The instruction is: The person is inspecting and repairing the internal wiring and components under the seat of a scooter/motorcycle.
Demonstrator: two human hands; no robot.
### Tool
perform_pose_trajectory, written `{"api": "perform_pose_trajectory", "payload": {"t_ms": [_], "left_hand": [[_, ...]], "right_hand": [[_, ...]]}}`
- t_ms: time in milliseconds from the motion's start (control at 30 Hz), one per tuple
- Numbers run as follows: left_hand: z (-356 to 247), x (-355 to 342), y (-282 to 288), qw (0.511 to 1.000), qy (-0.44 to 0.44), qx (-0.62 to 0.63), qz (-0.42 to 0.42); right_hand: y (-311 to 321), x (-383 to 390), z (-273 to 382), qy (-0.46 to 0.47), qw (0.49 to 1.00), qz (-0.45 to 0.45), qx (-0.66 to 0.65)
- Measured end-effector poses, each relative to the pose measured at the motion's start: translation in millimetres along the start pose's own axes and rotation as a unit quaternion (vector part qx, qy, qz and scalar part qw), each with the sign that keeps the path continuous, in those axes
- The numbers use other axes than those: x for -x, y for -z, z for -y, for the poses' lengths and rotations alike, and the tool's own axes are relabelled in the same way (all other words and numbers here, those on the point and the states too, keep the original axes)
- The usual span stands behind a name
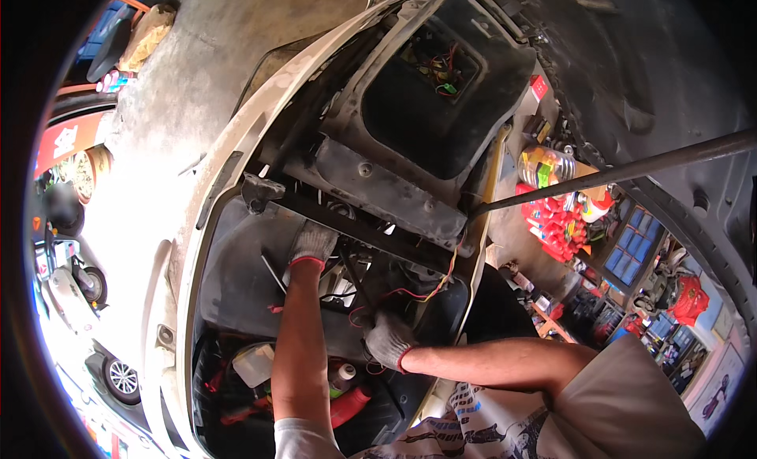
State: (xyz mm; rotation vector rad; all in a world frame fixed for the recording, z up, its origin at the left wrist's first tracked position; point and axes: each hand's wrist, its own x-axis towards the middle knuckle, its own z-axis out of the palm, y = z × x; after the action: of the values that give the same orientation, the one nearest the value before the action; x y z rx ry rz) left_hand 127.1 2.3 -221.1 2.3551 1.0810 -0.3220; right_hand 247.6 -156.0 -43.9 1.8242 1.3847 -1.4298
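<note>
My left hand (312, 244), in a grey glove with red cuff, reaches under a dark crossbar (363, 234) in an open vehicle compartment (233, 285); its fingertips are hidden. My right hand (386, 341), gloved alike, is lower right with fingers curled at the lower end of a dark rod (353, 279); what it grips is unclear. Red and yellow wires (426, 297) run beside it. A translucent container (254, 364), a white-capped bottle (344, 378) and red items (351, 405) lie below. Above, a dark panel (410, 132) has an opening holding bundled wires (441, 72).
A raised dark lid (662, 72) with a long prop rod (599, 175) spans the right. Behind are red goods (544, 222), shelves (599, 317) and assorted parts. On the left are a scooter (71, 285), a car wheel (124, 378) and the floor (197, 65).
</note>
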Motion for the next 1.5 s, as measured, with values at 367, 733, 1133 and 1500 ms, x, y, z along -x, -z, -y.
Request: {"api": "perform_pose_trajectory", "payload": {"t_ms": [367,733,1133,1500], "left_hand": [[6,7,3,0.999,-0.024,-0.007,0.029],[-13,-16,62,0.995,0.035,0.068,0.065],[-15,-25,44,0.967,0.124,0.105,0.195],[-2,-15,17,0.996,-0.05,-0.059,0.052]], "right_hand": [[40,12,49,-0.159,0.975,-0.071,-0.137],[58,1,22,-0.141,0.972,0.03,-0.188],[59,0,4,-0.139,0.918,0.077,-0.363],[82,36,-1,-0.19,0.878,0.142,-0.417]]}}
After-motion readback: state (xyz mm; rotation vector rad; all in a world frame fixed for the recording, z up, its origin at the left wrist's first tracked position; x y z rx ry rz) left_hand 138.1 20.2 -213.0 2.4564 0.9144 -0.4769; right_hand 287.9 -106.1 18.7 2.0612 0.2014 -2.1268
